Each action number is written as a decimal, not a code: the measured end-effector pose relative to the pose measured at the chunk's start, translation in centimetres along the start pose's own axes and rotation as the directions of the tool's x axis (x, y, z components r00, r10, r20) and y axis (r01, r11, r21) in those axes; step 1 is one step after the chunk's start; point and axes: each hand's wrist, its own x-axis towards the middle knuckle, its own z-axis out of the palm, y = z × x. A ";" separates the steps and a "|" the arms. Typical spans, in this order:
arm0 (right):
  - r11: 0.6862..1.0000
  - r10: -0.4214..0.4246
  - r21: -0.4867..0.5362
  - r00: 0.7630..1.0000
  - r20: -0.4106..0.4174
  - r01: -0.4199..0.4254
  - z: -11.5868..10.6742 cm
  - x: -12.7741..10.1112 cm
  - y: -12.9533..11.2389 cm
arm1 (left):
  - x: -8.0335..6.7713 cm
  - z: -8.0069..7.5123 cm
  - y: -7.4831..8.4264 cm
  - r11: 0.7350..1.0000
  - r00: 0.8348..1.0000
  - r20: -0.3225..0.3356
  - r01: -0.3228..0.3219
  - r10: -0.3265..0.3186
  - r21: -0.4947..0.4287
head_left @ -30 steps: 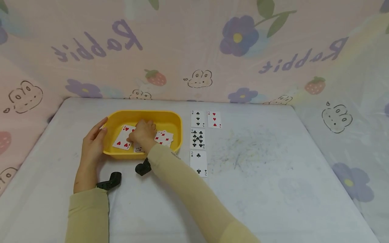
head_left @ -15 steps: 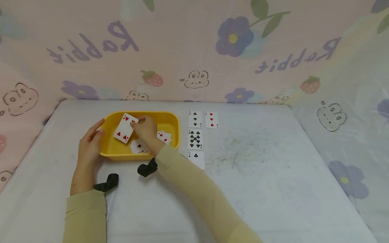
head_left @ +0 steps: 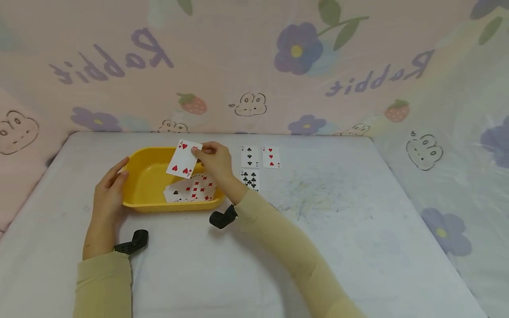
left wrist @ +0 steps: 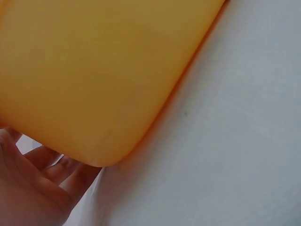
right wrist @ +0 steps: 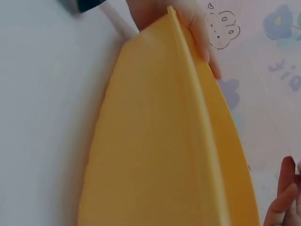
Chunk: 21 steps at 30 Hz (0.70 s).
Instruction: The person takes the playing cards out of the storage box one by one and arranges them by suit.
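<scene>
Head view gives me the clearest read: my right hand (head_left: 214, 160) pinches a four of hearts (head_left: 183, 159) by its right edge, lifted clear above the yellow tray (head_left: 139, 185). I judge the card light, thin, bendy and slick, so a grip at an edge between thumb and fingertips suits it best; squeeze too hard and it will crease. My left hand (head_left: 106, 194) lies with fingers spread and straight against the tray's left wall, steadying it. I expect the plastic tray to be light and apt to slide on the tabletop (head_left: 338, 229).

Counting: one card in hand; a loose heap of cards (head_left: 192, 190) in the tray, overlapping so I cannot tell the number. To the right of the tray I see three cards laid out face up: a three of clubs (head_left: 248, 156), a three of hearts (head_left: 271, 157), and nearer, a nine of clubs (head_left: 250, 179), partly hidden by my arm.
</scene>
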 end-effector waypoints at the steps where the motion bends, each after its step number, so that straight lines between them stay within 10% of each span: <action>1: 1.000 -0.010 -0.010 1.000 0.003 0.010 -0.7 -0.1 0.0 | 0.0 0.0 -0.1 1.000 1.000 0.000 -0.004 0.004 0.015; 21: 0.985 -0.038 -0.172 0.998 -0.053 0.028 -13.0 -1.3 3.1 | 0.3 0.1 -0.3 0.999 1.000 -0.003 0.007 -0.007 0.036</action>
